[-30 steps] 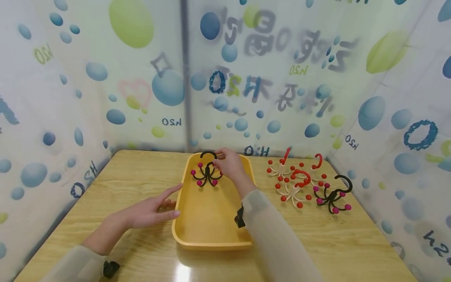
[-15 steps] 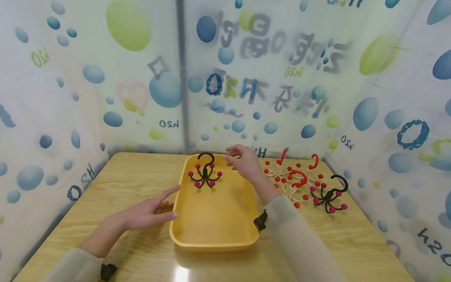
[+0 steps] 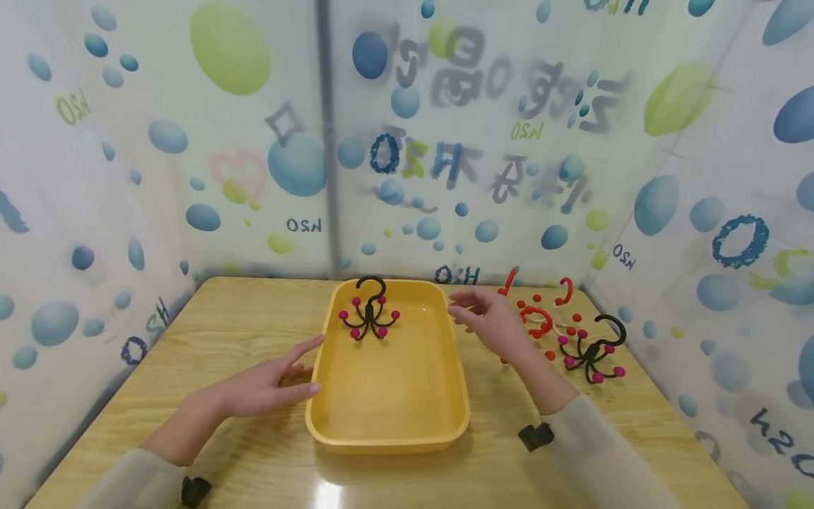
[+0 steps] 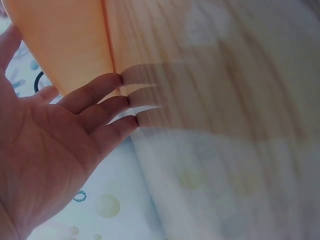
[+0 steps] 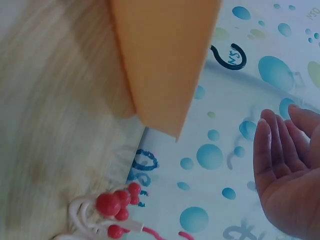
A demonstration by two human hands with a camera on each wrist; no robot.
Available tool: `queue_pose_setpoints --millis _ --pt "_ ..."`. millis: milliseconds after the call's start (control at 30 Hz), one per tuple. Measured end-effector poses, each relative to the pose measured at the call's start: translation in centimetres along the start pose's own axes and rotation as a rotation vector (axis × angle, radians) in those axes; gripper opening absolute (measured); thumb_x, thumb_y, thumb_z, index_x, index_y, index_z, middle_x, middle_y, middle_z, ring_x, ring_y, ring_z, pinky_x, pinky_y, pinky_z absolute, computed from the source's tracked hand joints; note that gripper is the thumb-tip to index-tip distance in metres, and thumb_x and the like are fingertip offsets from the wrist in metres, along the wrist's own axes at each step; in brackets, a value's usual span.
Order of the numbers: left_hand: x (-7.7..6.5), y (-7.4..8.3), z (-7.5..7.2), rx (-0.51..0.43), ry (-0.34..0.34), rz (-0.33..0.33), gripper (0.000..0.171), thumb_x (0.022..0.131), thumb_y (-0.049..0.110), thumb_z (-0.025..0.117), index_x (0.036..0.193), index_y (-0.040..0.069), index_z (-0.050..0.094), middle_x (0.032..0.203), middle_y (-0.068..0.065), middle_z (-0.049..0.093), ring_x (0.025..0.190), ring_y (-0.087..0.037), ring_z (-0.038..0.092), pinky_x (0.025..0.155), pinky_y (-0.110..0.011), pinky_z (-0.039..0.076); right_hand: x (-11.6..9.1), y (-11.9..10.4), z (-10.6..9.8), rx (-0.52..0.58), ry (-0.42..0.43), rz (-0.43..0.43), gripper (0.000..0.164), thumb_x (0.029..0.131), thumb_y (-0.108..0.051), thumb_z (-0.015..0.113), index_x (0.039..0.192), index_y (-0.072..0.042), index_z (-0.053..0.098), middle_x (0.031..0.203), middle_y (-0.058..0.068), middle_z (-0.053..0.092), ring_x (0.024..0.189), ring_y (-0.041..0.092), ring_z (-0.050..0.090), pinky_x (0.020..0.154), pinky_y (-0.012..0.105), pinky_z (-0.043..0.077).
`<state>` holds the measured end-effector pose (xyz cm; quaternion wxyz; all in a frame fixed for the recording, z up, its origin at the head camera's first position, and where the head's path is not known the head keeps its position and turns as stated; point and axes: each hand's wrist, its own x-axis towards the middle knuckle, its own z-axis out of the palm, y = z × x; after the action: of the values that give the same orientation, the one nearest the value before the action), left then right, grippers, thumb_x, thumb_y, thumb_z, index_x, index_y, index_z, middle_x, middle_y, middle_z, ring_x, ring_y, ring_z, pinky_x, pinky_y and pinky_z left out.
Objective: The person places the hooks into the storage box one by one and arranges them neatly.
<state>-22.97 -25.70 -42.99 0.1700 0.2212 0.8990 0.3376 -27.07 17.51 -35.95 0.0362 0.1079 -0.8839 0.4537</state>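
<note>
A black claw hanger (image 3: 369, 314) with magenta ball tips lies inside the far left part of the yellow tray (image 3: 388, 403), its hook toward the back. My left hand (image 3: 263, 385) rests beside the tray's left wall, fingers spread; in the left wrist view its fingertips touch the table. Holding nothing, my right hand (image 3: 492, 322) hovers just right of the tray, fingers loosely bent. Partly behind that hand are several white claw hangers with red balls, one with a red hook (image 3: 538, 322). A second black claw hanger (image 3: 591, 353) lies at the right.
The wooden table (image 3: 254, 318) meets a patterned curtain (image 3: 407, 205) at its back and both sides. In the right wrist view, red balls (image 5: 108, 204) of a white hanger show near the tray's outer wall (image 5: 162, 65).
My right hand has let go of the black claw hanger in the tray and moved right, out over the tray's right rim. The left hand has stayed in place.
</note>
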Motion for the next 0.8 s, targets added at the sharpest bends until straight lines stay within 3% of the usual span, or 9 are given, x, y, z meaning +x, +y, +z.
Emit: queue_pose_setpoints --millis 433,600,800 --pt "0.2 -0.1 0.2 -0.004 -0.008 -0.004 0.088 0.109 0.056 0.061 0.178 0.032 0.012 0.161 -0.026 0.058 0.151 -0.050 0.053 0.123 -0.075 0.037 -5.6 3.6 -4.8 -0.030 0.087 -0.028 0.031 0.106 -0.029 0.077 0.132 -0.012 0.076 0.119 0.011 0.082 0.091 0.013 0.075 0.076 0.026 0.065" --pt "0.3 0.0 0.0 0.002 -0.007 -0.003 0.088 0.109 0.056 0.062 0.178 0.032 0.012 0.160 -0.026 0.058 0.150 -0.051 0.054 0.122 -0.075 0.039 -6.4 4.5 -7.0 -0.079 0.156 -0.022 0.035 0.108 -0.032 0.074 0.136 -0.011 0.074 0.119 0.012 0.081 0.088 0.001 0.072 0.072 0.023 0.062" --pt "0.2 0.2 -0.1 0.006 -0.009 -0.002 0.089 0.109 0.056 0.061 0.178 0.031 0.011 0.160 -0.027 0.058 0.149 -0.052 0.054 0.121 -0.075 0.039 -6.1 6.0 -9.6 -0.091 0.272 0.036 0.041 0.108 -0.040 0.073 0.137 -0.011 0.073 0.108 0.009 0.080 0.080 0.006 0.069 0.063 0.025 0.059"
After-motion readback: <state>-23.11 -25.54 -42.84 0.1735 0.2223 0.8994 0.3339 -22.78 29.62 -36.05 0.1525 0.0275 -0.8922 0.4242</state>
